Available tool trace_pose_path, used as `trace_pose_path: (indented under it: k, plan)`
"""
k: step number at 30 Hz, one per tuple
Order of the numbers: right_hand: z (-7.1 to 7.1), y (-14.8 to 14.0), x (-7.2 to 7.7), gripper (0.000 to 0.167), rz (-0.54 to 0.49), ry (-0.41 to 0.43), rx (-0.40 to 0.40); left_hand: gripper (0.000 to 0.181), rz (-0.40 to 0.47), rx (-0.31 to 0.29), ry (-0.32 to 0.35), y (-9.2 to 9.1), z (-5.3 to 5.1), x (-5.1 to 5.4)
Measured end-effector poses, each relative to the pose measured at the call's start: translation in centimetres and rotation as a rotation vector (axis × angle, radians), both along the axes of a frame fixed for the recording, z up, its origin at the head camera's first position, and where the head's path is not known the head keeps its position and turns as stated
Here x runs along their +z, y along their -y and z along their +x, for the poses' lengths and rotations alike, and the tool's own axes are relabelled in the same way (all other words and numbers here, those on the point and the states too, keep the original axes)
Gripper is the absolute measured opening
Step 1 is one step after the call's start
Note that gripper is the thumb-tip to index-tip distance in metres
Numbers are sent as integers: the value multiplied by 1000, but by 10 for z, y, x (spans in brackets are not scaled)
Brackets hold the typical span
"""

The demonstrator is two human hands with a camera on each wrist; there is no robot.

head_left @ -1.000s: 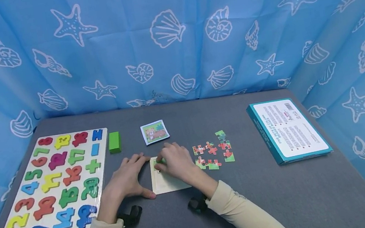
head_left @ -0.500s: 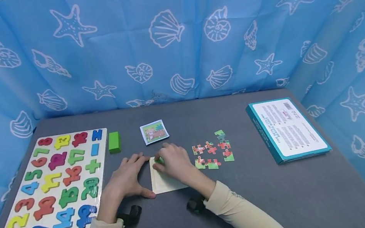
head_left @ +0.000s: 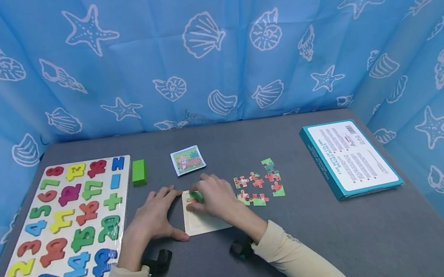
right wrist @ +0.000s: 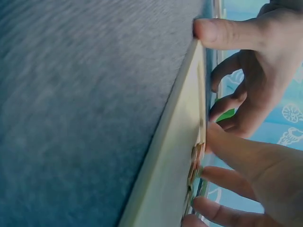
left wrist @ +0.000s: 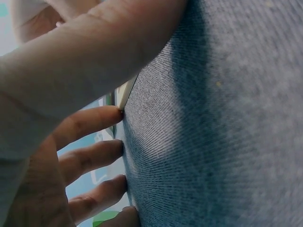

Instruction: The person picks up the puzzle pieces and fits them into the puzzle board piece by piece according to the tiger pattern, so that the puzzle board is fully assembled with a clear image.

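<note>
A shallow pale wooden puzzle tray [head_left: 206,226] lies flat on the grey table between the hands. My left hand [head_left: 154,216] is spread along its left side, thumb at the near corner and a fingertip at the far corner. In the tray's far left part, my right hand [head_left: 215,196] has thumb and fingertips on a green and red jigsaw piece [head_left: 197,197], pinching it low against the tray. In the right wrist view, several piece edges [right wrist: 195,158] show under the fingertips. The right hand hides much of the tray. Loose jigsaw pieces [head_left: 259,199] lie right of it.
Behind the tray lies a small picture card [head_left: 188,160] showing an animal scene. A green block [head_left: 139,173] and a board of coloured numbers [head_left: 60,246] stand left. At the right lies a teal and white box [head_left: 352,155]. A blue curtain [head_left: 211,64] hangs behind.
My right hand shifts slightly on the tray, and more of the green and red piece shows beside its thumb. The left hand and the loose pieces stay in place.
</note>
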State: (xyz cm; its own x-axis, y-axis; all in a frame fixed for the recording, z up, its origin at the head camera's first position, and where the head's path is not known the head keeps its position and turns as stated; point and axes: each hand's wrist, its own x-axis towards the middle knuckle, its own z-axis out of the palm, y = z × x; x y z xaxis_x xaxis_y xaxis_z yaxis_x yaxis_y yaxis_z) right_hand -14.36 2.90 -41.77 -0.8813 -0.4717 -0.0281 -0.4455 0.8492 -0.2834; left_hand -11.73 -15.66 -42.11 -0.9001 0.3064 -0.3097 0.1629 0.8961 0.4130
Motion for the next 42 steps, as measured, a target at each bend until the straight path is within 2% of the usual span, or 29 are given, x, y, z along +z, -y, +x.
trace_pose_path:
  k: [3,9,17,24,27,33,42]
  plan:
    - [1,1,1,35,9,35,19,111,0,-1,0,0,0,0]
    - [-2,1,0,27,-35,52,33,111,-4,-2,-3,1,0,0]
    - [-7,-13,4,23,-38,36,21,110,-5,-5,-1,0,0,1]
    - [-8,-24,8,23,-40,118,5,110,-8,-4,-2,0,0,1]
    - [-7,-26,9,23,-49,129,-4,110,-8,-2,-1,0,0,0]
    - [-4,-28,10,21,-63,129,-31,110,-15,2,4,1,0,-2]
    - [3,-27,12,27,-10,98,-82,110,-16,6,11,0,-1,-2]
